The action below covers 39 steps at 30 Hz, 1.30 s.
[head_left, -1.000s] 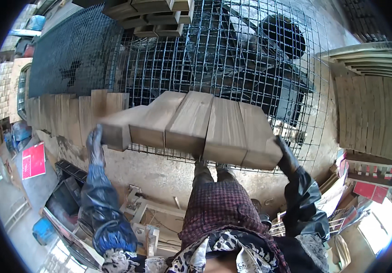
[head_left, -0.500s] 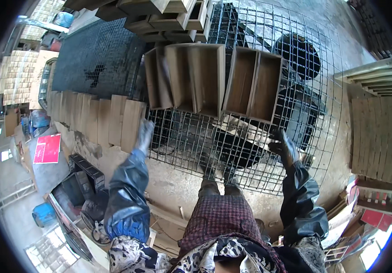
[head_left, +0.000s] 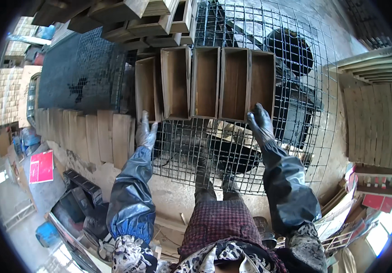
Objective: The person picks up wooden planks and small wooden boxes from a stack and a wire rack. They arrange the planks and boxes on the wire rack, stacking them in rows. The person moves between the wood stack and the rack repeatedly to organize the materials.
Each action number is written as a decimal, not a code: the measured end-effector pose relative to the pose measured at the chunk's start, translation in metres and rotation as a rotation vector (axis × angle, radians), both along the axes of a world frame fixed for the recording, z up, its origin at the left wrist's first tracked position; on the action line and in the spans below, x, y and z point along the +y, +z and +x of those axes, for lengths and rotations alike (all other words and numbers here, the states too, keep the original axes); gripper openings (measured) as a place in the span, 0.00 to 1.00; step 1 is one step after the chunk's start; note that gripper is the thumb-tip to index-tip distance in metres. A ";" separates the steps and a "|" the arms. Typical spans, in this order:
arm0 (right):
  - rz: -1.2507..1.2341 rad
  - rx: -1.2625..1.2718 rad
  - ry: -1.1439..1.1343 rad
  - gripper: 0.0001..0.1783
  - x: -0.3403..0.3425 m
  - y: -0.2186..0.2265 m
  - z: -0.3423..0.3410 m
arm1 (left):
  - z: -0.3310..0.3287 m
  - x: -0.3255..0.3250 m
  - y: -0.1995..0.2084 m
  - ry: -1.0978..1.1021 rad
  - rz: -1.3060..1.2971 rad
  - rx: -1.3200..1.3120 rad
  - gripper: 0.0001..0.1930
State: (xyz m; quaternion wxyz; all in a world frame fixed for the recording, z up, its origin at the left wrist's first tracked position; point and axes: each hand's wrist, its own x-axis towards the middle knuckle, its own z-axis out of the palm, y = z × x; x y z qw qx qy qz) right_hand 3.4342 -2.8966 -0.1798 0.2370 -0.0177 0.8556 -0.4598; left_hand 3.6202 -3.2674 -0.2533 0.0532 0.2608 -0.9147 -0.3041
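Several open wooden boxes (head_left: 206, 84), long and narrow, stand side by side in a row on a black wire mesh (head_left: 182, 141). My left hand (head_left: 146, 133), in a dark, smudged glove, is at the near end of the leftmost box (head_left: 147, 88), fingers over its near edge and thumb to the right. This box sits slightly askew against its neighbour. My right hand (head_left: 261, 123), gloved likewise, is closed on the near edge of the rightmost box (head_left: 263, 82), its fingertips reaching inside. Dark shiny sleeves cover both forearms.
More wooden boxes (head_left: 155, 25) are stacked just beyond the row. Wooden boards (head_left: 105, 136) line up at left beside a dark mesh-covered surface (head_left: 68, 86). A round black container (head_left: 289, 51) lies beneath the mesh at far right. Wooden slats (head_left: 373, 127) stand farther right.
The boxes, earlier split by a gap and tilted, now stand closer in a straighter row. Both hands have come onto the outermost boxes' near ends. The view has shifted slightly.
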 end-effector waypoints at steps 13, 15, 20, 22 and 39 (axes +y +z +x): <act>0.518 0.371 -0.012 0.21 -0.030 -0.035 -0.010 | -0.055 -0.003 -0.079 0.073 0.249 -0.236 0.33; 0.516 0.595 -0.014 0.26 -0.006 -0.036 0.011 | -0.046 0.011 -0.066 0.026 0.269 -0.075 0.30; 0.463 0.618 -0.071 0.36 0.016 -0.041 0.106 | -0.017 0.077 0.007 0.067 0.377 0.077 0.29; 0.530 0.477 -0.069 0.36 0.023 -0.072 0.137 | 0.003 0.110 0.008 0.033 0.388 0.051 0.31; 0.224 0.030 -0.227 0.23 0.108 -0.017 0.056 | -0.034 0.243 0.001 -0.304 0.121 -0.597 0.23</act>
